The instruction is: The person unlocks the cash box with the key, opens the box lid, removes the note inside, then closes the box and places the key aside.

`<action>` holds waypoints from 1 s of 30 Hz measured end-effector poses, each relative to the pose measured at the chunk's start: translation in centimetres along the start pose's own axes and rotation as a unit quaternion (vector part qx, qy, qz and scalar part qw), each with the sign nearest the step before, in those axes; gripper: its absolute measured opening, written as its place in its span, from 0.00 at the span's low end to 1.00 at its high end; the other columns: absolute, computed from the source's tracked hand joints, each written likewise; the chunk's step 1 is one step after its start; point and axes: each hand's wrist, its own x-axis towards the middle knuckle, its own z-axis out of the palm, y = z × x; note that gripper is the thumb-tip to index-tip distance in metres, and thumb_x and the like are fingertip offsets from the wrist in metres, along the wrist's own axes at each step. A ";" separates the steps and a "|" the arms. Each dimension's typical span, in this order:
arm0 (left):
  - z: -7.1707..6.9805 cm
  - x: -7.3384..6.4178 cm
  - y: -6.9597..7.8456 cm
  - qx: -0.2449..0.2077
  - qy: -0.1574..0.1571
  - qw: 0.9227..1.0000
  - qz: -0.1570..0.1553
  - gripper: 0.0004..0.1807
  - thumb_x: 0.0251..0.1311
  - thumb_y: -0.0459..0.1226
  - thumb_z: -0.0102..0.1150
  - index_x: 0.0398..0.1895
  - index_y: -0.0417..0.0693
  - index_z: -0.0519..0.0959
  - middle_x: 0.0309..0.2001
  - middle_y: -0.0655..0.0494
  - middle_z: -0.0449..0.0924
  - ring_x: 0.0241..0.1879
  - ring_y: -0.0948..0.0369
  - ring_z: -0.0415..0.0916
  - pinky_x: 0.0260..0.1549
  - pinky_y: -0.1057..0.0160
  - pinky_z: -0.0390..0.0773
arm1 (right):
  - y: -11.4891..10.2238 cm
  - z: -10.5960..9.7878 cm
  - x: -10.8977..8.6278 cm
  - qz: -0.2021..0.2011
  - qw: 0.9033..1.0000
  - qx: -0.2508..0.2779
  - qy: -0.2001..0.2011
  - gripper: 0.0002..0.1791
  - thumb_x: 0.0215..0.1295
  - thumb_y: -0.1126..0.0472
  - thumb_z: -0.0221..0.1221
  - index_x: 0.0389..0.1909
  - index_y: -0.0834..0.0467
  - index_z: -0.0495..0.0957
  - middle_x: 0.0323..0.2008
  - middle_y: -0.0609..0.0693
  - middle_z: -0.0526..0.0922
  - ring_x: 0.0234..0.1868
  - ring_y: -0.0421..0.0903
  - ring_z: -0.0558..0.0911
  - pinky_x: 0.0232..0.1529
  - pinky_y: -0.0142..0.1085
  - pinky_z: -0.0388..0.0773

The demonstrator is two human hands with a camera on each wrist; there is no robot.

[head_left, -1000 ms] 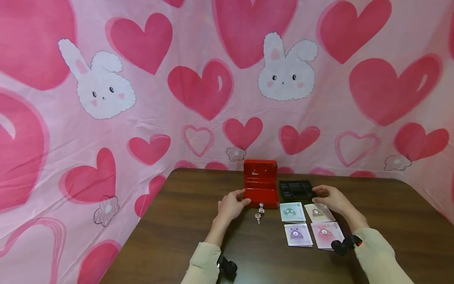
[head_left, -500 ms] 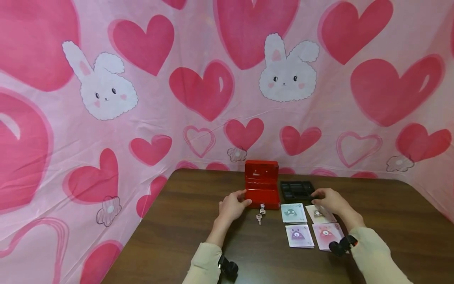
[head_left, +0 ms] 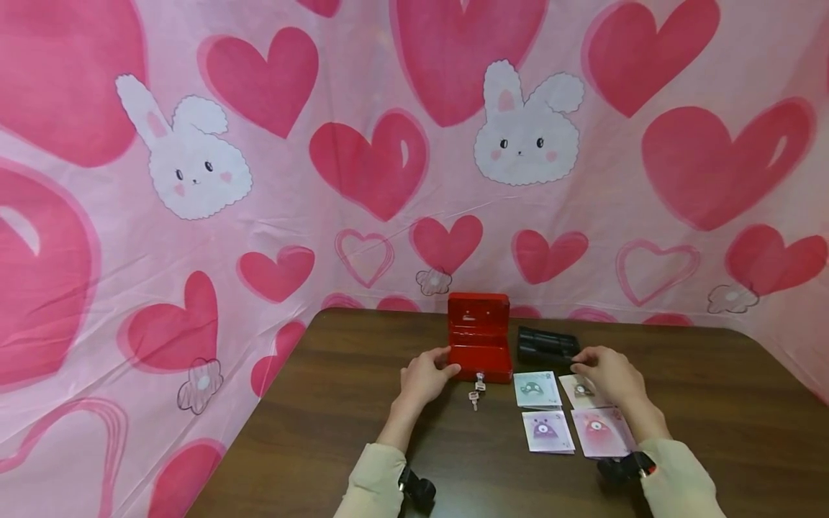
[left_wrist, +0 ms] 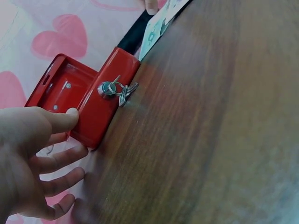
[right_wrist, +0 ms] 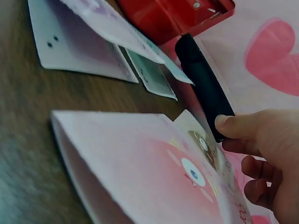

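Note:
A red cash box [head_left: 481, 363] stands at the back of the table with its lid raised. My left hand [head_left: 425, 378] holds its left front corner, thumb on the front and index finger at the side; the other fingers are spread. Keys [left_wrist: 125, 93] hang from the lock on the box's front. My right hand [head_left: 609, 374] pinches the black compartment tray [head_left: 547, 347] at its right end, thumb against forefinger. The tray is tilted, and its compartments are mostly hidden in the head view. In the right wrist view the thumb lies on the black tray [right_wrist: 205, 84].
Several folded play-money notes lie before the tray: green [head_left: 537, 388], brown [head_left: 581, 388], purple [head_left: 547, 430] and pink [head_left: 601, 432]. They stand slightly off the wooden table [head_left: 324, 403]. A pink heart-print curtain [head_left: 363, 93] hangs behind.
The right hand has taken hold of the black tray's right end and tipped it, so its compartments no longer face the head camera. The left hand stays at the cash box corner.

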 end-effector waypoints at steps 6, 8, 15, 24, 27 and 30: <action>-0.1 0.0 -0.1 -0.003 -0.001 1.000 -0.011 0.24 0.60 0.48 0.66 0.60 0.58 0.81 0.49 0.57 0.86 0.47 0.56 0.80 0.46 0.50 0.67 | -1.0 -0.2 -1.0 -0.001 1.000 0.003 0.022 0.12 0.66 0.50 0.63 0.42 0.52 0.85 0.47 0.61 0.85 0.47 0.64 0.81 0.39 0.57 0.71; -0.1 0.0 -0.1 -0.004 0.001 1.000 -0.013 0.24 0.61 0.48 0.66 0.60 0.58 0.81 0.49 0.57 0.86 0.47 0.56 0.80 0.46 0.50 0.67 | -1.4 -0.4 -1.2 -0.005 1.000 0.003 0.026 0.12 0.65 0.50 0.63 0.42 0.53 0.85 0.46 0.61 0.85 0.47 0.64 0.81 0.39 0.58 0.71; -0.1 0.0 -0.1 0.001 0.001 1.000 0.002 0.24 0.60 0.49 0.67 0.59 0.57 0.81 0.47 0.57 0.87 0.45 0.55 0.80 0.44 0.50 0.67 | -2.5 -1.3 -2.0 -0.037 0.998 -0.014 0.038 0.08 0.61 0.52 0.66 0.37 0.50 0.86 0.40 0.56 0.88 0.42 0.59 0.83 0.34 0.56 0.73; -0.3 0.2 -0.2 -0.003 0.000 1.000 -0.002 0.24 0.61 0.49 0.66 0.60 0.56 0.81 0.50 0.56 0.86 0.47 0.54 0.80 0.46 0.49 0.67 | -3.7 -2.6 -2.5 -0.056 0.998 -0.002 0.023 0.09 0.59 0.51 0.68 0.37 0.50 0.87 0.40 0.54 0.88 0.41 0.55 0.83 0.37 0.57 0.75; -0.3 0.1 -0.2 -0.002 0.000 1.000 -0.001 0.24 0.60 0.49 0.66 0.60 0.56 0.81 0.49 0.56 0.86 0.47 0.54 0.80 0.45 0.49 0.67 | -4.0 -2.8 -2.5 -0.059 0.998 0.001 0.013 0.09 0.59 0.50 0.68 0.37 0.49 0.87 0.41 0.54 0.88 0.42 0.55 0.83 0.38 0.58 0.74; -0.2 0.1 -0.1 -0.003 -0.003 1.000 -0.001 0.24 0.61 0.49 0.66 0.60 0.56 0.81 0.49 0.56 0.86 0.47 0.54 0.80 0.44 0.50 0.66 | -4.2 -2.8 -2.5 -0.063 0.998 -0.001 0.007 0.08 0.59 0.50 0.68 0.36 0.48 0.87 0.41 0.53 0.88 0.41 0.54 0.83 0.37 0.56 0.75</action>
